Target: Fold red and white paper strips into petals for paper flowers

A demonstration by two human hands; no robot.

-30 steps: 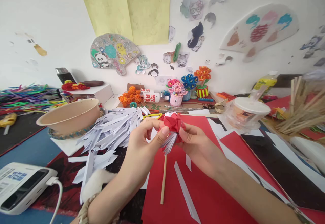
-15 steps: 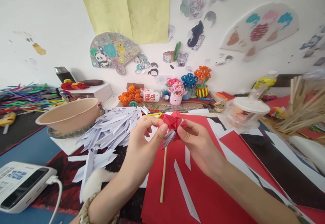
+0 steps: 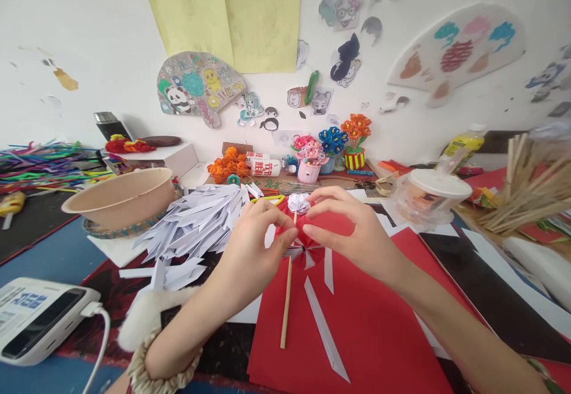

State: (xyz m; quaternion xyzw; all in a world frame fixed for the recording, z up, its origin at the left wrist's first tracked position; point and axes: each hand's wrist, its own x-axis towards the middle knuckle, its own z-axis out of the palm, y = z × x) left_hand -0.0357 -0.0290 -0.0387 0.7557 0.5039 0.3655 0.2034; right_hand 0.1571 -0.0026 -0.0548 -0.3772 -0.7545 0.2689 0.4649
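Observation:
A red-and-white folded paper flower (image 3: 307, 252) hangs over the red paper, its white folded edges fanning out. My left hand (image 3: 256, 242) pinches its left edge between thumb and fingers. My right hand (image 3: 357, 233) is on the other side, thumb and fingers apart, close to the flower's upper right; whether it touches is hard to tell. Just behind my fingertips is a white crumpled paper ball (image 3: 298, 203) on top of a thin wooden stick (image 3: 286, 305). The stick lies on a stack of red paper (image 3: 370, 328), beside folded white strips (image 3: 325, 334).
A pile of folded white paper (image 3: 196, 218) lies left, near a beige bowl (image 3: 118, 200). A white charging device (image 3: 40, 319) sits front left, and a dark phone-like slab (image 3: 491, 293) lies right. A lidded cup (image 3: 439, 188) and wooden sticks (image 3: 517, 188) stand back right.
The paper flower has come down and tilted, showing its white folded edges. My right hand has loosened its pinch and spread its fingers. The white ball now shows behind.

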